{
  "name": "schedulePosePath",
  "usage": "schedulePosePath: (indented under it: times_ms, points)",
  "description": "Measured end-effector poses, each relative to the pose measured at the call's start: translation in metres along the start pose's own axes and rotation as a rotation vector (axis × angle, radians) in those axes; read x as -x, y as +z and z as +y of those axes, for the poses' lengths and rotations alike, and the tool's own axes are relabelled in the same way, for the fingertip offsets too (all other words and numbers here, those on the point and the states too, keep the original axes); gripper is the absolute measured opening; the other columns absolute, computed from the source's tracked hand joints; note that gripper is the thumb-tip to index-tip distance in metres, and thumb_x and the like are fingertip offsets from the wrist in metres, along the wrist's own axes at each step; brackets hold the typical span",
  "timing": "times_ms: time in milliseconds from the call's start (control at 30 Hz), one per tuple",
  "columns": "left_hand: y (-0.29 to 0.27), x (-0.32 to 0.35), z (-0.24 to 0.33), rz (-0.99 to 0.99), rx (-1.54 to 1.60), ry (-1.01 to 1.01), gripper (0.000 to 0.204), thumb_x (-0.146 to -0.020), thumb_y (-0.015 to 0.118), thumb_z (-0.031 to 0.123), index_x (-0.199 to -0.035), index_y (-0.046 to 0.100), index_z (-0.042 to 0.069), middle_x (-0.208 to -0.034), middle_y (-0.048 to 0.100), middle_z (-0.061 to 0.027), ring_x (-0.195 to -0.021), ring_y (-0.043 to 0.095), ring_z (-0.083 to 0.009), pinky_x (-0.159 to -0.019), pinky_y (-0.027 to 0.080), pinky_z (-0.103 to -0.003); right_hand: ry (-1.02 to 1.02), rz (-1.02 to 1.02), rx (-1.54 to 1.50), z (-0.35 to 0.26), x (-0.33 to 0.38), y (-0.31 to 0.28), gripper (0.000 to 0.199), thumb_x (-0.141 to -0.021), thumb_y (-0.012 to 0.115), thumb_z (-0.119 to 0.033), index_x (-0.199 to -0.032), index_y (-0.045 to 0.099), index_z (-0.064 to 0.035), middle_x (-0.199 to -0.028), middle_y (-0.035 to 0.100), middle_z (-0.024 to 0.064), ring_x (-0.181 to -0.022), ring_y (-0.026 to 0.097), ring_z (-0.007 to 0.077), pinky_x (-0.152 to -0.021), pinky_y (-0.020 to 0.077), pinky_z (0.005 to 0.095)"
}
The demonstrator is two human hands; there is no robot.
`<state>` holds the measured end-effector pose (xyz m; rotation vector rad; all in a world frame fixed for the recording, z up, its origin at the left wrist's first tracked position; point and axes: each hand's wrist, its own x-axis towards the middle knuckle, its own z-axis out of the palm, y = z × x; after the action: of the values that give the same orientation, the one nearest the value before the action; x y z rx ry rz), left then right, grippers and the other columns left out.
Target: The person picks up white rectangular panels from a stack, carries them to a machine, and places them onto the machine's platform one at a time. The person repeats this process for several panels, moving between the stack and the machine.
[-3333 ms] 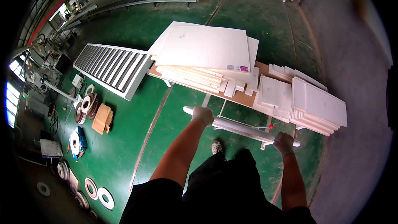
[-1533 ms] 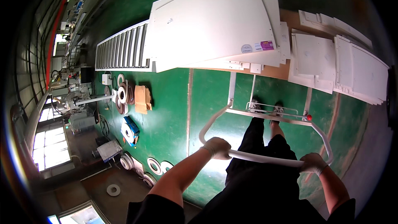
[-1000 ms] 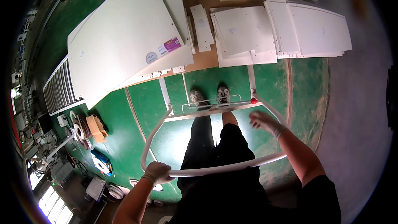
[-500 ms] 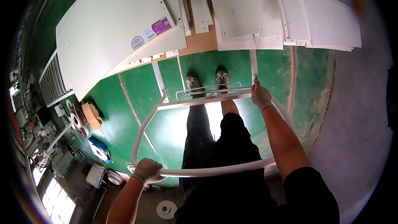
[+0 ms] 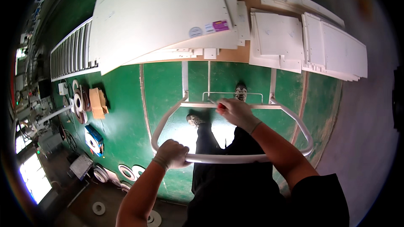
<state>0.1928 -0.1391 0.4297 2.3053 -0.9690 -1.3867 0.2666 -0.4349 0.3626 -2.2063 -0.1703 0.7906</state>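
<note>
Two bare hands on one white tubular handle of a pallet truck [image 5: 235,158], seen from above over the person's own legs.

- Left hand [image 5: 172,154]: fingers wrapped tight round the near loop of the handle, at its left bend.
- Right hand [image 5: 234,111]: resting on the cross-bar at the far end of the loop, by a small red part; whether the fingers close round anything cannot be told.
- Handle: directly in front of the person, its shaft running away toward a wooden pallet [image 5: 240,54].
- Pallet load: large white board [image 5: 162,21] overhanging on the left; stacks of smaller white panels [image 5: 307,42] on the right.
- Floor: green painted floor [image 5: 122,101]; roller conveyor [image 5: 71,56] at left, rolls of tape [image 5: 80,103] and a cardboard box [image 5: 97,103] beside it.

Risk, as judged: one shoe [image 5: 240,92] stands close under the cross-bar, so a sudden roll could catch the foot; the overhanging board could slide if the load jolts.

Obscured: forks and wheels lie under the pallet; the red part is mostly covered by the hand; far-left clutter is too bent and dark to name.
</note>
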Motion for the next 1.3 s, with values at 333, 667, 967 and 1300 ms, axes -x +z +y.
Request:
schedulePosePath:
  times_ms: [333,667,967,1300]
  points:
    - [0.037,0.022,0.003,0.628,0.109,0.013,0.044,-0.079,0.072,0.05,-0.093,0.069,0.008,-0.087,0.07,-0.0099,-0.087,0.07,-0.0274,-0.086,0.051,-0.042,-0.204,-0.464,0.646,-0.054,0.001,0.122,0.027,-0.095,0.057,-0.03,-0.095,0.069,-0.0061,-0.094,0.072,0.0185,-0.089,0.071,0.0356,-0.078,0.0544,0.0445]
    - [0.105,0.091,-0.063,1.053,0.572,-0.097,0.046,-0.084,0.069,0.035,-0.123,0.066,0.01,-0.124,0.065,-0.0122,-0.121,0.061,-0.0282,-0.105,0.045,-0.045,0.464,-0.367,-0.02,-0.141,0.024,0.14,0.063,-0.105,0.04,-0.05,-0.08,0.068,0.0004,-0.057,0.062,0.0121,-0.051,0.062,0.0242,-0.055,0.0494,0.038]
    - [0.392,0.121,-0.194,0.727,1.091,-0.541,0.04,-0.097,0.057,0.043,-0.112,0.063,0.006,-0.106,0.068,-0.0209,-0.101,0.064,-0.0419,-0.091,0.051,-0.048,0.462,-0.215,0.221,-0.15,0.014,0.163,0.061,-0.103,0.042,-0.052,-0.079,0.068,-0.0023,-0.063,0.065,0.0127,-0.06,0.067,0.0256,-0.061,0.0512,0.0396]
    - [0.334,0.224,-0.309,0.353,0.951,-0.739,0.055,-0.094,0.062,0.049,-0.122,0.065,0.002,-0.115,0.071,-0.0219,-0.113,0.065,-0.0378,-0.097,0.051,-0.044,-0.309,0.225,-0.076,-0.25,-0.172,0.229,0.02,-0.092,0.066,-0.016,-0.107,0.065,-0.0026,-0.094,0.066,0.0117,-0.087,0.065,0.028,-0.079,0.052,0.0368]
